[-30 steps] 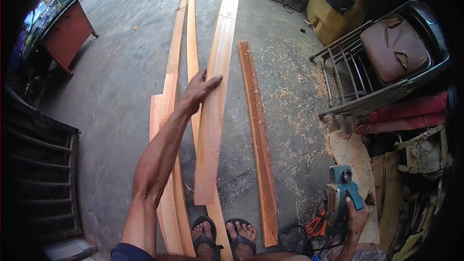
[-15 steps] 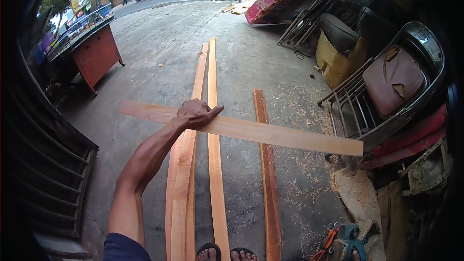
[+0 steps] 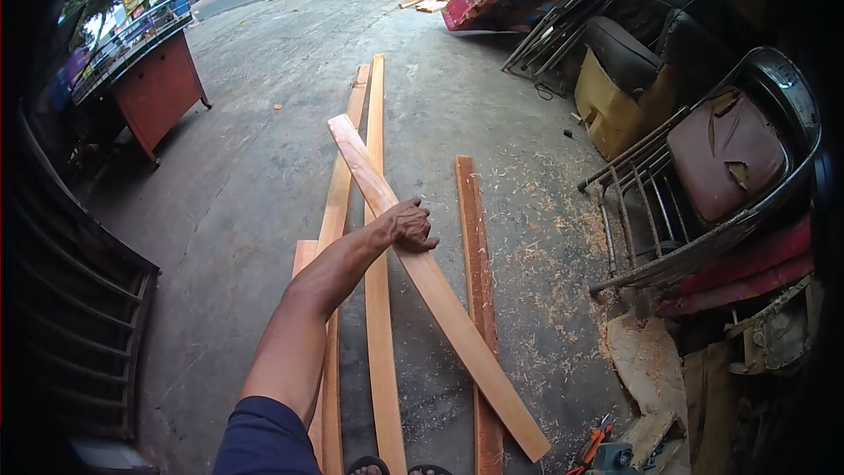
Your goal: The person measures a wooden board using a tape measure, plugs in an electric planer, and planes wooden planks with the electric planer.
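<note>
My left hand [image 3: 411, 225] is closed around a pale wooden plank [image 3: 457, 321], gripping it by its edges near the middle. The plank slants from upper left to lower right, above the other boards. Below it, two long, narrow wooden strips [image 3: 376, 299] run away from my feet, and a shorter board [image 3: 305, 253] shows partly behind my forearm. Right of these, a darker reddish board [image 3: 476, 255] lies on the floor, crossed by the held plank. At the bottom right edge, a teal power tool [image 3: 613, 457] is partly cut off. My right hand is out of the picture.
Wood shavings [image 3: 545, 299] litter the concrete floor. On the right stand a metal chair with torn seat [image 3: 728, 154] and yellow-sided black seats [image 3: 620, 79]. Orange-handled pliers [image 3: 591, 447] lie by the power tool. A red cart [image 3: 160, 92] and a metal gate [image 3: 88, 343] are on the left.
The plank in my left hand has swung from nearly level to a steep slant, its right end dropping toward me. My left hand has moved right and slightly down. The power tool has slipped lower in view.
</note>
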The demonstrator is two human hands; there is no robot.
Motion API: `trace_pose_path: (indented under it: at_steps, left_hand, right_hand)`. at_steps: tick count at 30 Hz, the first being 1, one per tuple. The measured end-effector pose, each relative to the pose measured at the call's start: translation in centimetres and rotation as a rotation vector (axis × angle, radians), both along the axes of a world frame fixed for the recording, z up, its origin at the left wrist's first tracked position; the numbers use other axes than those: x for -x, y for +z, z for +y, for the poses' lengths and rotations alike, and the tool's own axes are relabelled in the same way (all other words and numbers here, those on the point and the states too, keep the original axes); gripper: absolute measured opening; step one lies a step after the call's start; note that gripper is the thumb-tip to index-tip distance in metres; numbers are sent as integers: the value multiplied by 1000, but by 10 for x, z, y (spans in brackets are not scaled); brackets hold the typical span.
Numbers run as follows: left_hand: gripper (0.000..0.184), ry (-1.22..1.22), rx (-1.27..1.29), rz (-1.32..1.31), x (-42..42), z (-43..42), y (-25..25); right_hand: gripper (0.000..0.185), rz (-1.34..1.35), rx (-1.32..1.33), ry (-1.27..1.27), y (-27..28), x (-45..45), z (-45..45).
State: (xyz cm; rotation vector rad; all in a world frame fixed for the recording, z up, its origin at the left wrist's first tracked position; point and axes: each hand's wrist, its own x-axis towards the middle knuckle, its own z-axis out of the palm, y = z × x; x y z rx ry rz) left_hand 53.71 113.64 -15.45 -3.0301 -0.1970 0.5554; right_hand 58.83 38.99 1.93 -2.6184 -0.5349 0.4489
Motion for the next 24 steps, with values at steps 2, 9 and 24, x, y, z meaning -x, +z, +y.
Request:
trace_pose_path:
  at_steps: [2,9,24]
  left_hand:
    - [56,131,9,-156,6,-17,-33]
    - [95,1240,412,-499,11,-152,-63]
    - [102,1282,362,-601,10,-89,-74]
  right_hand:
    - [43,15,24,33,-1,0,1]
    - [43,58,34,267,-7,-6,21]
    - [42,196,-50,40,-22,26,50]
